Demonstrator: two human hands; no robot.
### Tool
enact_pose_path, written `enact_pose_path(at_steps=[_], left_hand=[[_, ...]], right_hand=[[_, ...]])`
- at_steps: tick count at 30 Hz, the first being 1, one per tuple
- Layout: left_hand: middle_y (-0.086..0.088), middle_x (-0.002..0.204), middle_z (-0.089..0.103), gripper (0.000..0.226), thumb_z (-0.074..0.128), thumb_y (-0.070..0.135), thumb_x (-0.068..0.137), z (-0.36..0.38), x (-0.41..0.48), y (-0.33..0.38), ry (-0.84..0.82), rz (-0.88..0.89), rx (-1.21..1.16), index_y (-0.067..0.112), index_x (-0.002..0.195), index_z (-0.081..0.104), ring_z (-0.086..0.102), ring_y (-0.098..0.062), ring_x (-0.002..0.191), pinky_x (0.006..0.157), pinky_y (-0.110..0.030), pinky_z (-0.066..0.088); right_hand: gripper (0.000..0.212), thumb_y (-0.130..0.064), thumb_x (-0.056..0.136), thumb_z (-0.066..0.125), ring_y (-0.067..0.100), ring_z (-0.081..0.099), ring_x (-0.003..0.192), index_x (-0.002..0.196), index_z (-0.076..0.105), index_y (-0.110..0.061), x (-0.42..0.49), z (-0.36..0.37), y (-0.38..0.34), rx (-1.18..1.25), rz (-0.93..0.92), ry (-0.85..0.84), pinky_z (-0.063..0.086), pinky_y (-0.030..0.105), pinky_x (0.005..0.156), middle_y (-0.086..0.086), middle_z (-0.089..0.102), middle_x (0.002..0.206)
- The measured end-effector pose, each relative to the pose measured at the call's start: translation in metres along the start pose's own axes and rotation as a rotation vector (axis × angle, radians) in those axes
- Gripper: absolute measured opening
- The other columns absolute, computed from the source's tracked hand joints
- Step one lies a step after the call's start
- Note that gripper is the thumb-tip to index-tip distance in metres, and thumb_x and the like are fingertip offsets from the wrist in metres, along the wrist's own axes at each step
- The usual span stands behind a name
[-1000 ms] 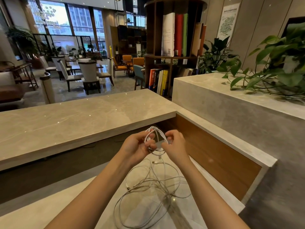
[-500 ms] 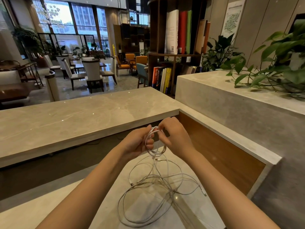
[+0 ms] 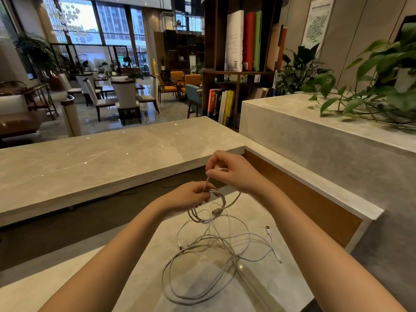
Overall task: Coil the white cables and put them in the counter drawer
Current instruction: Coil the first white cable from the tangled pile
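Tangled white cables (image 3: pixel 213 255) clutter the tabletop's (image 3: pixel 135 280) middle, bare surface lies to their left, and a wooden panel (image 3: pixel 310 206) walls the right.

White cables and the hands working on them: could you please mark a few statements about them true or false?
1. The left hand holds a small coil. True.
2. The right hand lies flat on the counter. False: it is raised, pinching a cable above the left hand.
3. Loose cables lie tangled on the counter. True.
4. The loose cables lie in an open drawer. False: they lie on the counter, and no open drawer is in view.
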State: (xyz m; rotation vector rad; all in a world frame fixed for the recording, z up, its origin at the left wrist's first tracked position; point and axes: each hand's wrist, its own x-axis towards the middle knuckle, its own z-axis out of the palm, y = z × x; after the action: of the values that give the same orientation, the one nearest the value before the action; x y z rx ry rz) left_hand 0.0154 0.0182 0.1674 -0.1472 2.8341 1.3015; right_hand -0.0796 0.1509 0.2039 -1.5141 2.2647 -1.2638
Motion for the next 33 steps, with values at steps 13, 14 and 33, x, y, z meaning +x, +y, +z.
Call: enact_pose_path(at_steps=[13, 14, 33], left_hand=[[-0.002, 0.061, 0.049, 0.016, 0.037, 0.010, 0.097, -0.016, -0.018, -0.012, -0.068, 0.033, -0.843, 0.006, 0.087, 0.049, 0.034, -0.008, 0.047, 0.043, -0.016, 0.029], [-0.002, 0.061, 0.049, 0.017, 0.037, 0.009, 0.097, -0.016, -0.018, -0.012, -0.060, 0.024, -0.852, 0.006, 0.087, 0.050, 0.033, -0.008, 0.047, 0.042, -0.016, 0.029], [0.005, 0.072, 0.054, 0.013, 0.039, 0.020, 0.099, 0.017, 0.001, -0.007, 0.547, 0.060, -0.072, 0.013, 0.094, 0.048, 0.047, -0.006, 0.060, 0.054, -0.014, 0.037]], right_hand=[[0.028, -0.037, 0.095, 0.044, 0.013, 0.057, 0.071, 0.093, 0.065, -0.018, -0.011, 0.003, 0.046, -0.473, -0.097, 0.009, 0.044, 0.028, 0.064, -0.004, 0.064, 0.080], [0.030, -0.038, 0.095, 0.043, 0.012, 0.057, 0.071, 0.094, 0.066, -0.019, -0.013, 0.006, 0.047, -0.504, -0.099, 0.014, 0.042, 0.027, 0.062, -0.004, 0.064, 0.080], [0.016, -0.009, 0.091, 0.054, 0.019, 0.062, 0.081, 0.096, 0.067, -0.001, -0.027, 0.030, 0.012, 0.959, 0.648, 0.007, 0.053, 0.036, 0.083, 0.011, 0.066, 0.084]])
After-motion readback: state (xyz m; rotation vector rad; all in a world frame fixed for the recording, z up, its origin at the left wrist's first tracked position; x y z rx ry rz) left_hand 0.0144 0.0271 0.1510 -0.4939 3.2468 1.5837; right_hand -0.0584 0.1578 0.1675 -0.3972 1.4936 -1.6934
